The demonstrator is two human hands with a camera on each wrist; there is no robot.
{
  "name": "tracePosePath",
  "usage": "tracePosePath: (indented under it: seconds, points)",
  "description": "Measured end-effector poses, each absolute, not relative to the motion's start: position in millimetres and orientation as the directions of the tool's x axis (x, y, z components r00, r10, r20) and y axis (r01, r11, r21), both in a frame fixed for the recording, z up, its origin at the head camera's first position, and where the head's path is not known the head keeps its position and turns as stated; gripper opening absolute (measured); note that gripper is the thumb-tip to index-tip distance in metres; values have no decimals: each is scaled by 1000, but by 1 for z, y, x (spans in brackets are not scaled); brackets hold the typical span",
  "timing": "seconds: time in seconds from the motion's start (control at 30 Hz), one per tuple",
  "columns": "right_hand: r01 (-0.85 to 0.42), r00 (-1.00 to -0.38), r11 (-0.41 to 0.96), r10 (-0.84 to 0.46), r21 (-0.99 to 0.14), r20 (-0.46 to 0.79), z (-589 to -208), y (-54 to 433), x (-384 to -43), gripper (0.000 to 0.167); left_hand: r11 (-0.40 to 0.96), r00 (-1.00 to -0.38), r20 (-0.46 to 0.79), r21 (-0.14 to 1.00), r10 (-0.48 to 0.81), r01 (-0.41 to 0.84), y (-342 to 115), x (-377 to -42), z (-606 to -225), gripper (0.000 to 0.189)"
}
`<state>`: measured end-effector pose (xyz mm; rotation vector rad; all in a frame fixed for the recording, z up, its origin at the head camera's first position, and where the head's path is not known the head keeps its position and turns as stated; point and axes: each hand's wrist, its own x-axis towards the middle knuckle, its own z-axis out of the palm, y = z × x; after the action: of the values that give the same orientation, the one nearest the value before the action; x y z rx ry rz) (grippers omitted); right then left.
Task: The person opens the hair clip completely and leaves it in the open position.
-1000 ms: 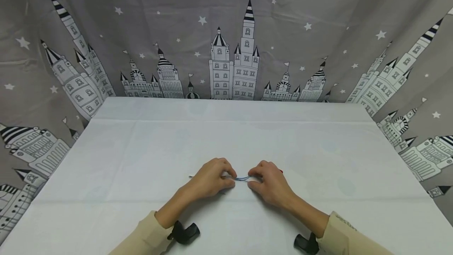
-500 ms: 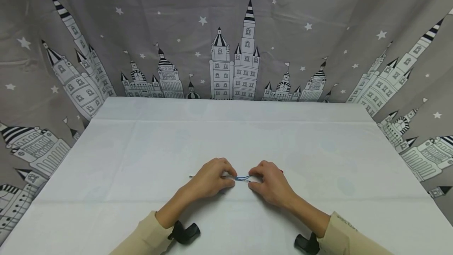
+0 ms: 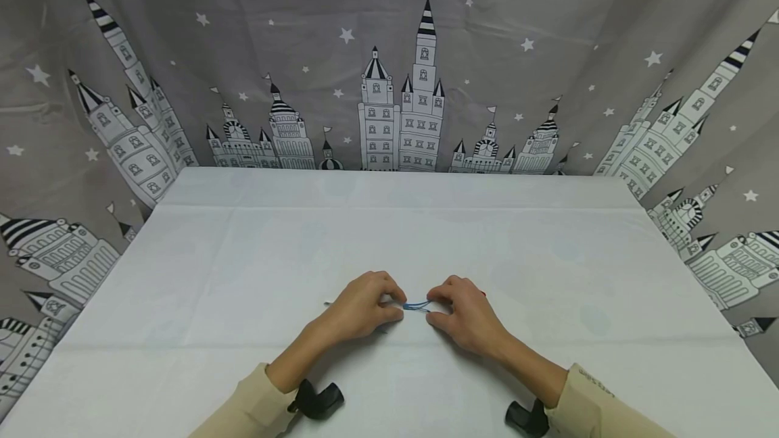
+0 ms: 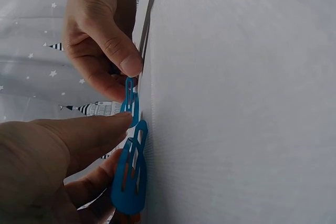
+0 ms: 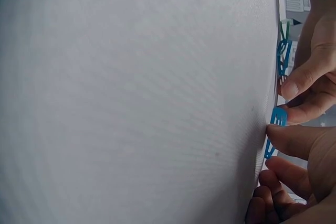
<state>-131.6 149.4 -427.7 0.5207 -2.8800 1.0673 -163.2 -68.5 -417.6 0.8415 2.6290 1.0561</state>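
Between the two hands, close over the white table, a blue snap hair clip [image 3: 416,306] is stretched sideways with its narrow arms spread apart. My left hand [image 3: 365,306] pinches its left end between thumb and fingers. My right hand [image 3: 465,316] pinches the other end. A second blue snap clip [image 4: 126,198] sits beside my left fingers in the left wrist view, with an orange piece [image 4: 129,217] partly hidden under it. In the right wrist view, this side also shows a blue clip [image 5: 286,59] with a green piece [image 5: 286,28] at it.
A white cloth [image 3: 389,242] covers the table. Behind it hangs a grey curtain [image 3: 389,12] printed with castles and stars. A black wrist camera [image 3: 319,401] is strapped at the left sleeve, another black camera [image 3: 527,419] at the right sleeve.
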Motion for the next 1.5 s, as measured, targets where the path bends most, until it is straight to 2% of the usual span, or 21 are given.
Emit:
tracePosePath:
  seconds: [0.77, 1.07, 1.5]
  points:
    - [-316, -939, 645, -319, -696, 130, -418, 156, -128, 22, 577, -842, 34, 713, 539, 398, -71, -164, -416, 15]
    - [-253, -961, 607, -250, -753, 121, -409, 169, -124, 20, 532, -839, 64, 746, 540, 400, -58, -166, -411, 17]
    - [-242, -970, 644, -160, -726, 182, -408, 208, -123, 15, 498, -819, 68, 764, 570, 410, -22, -175, -403, 22]
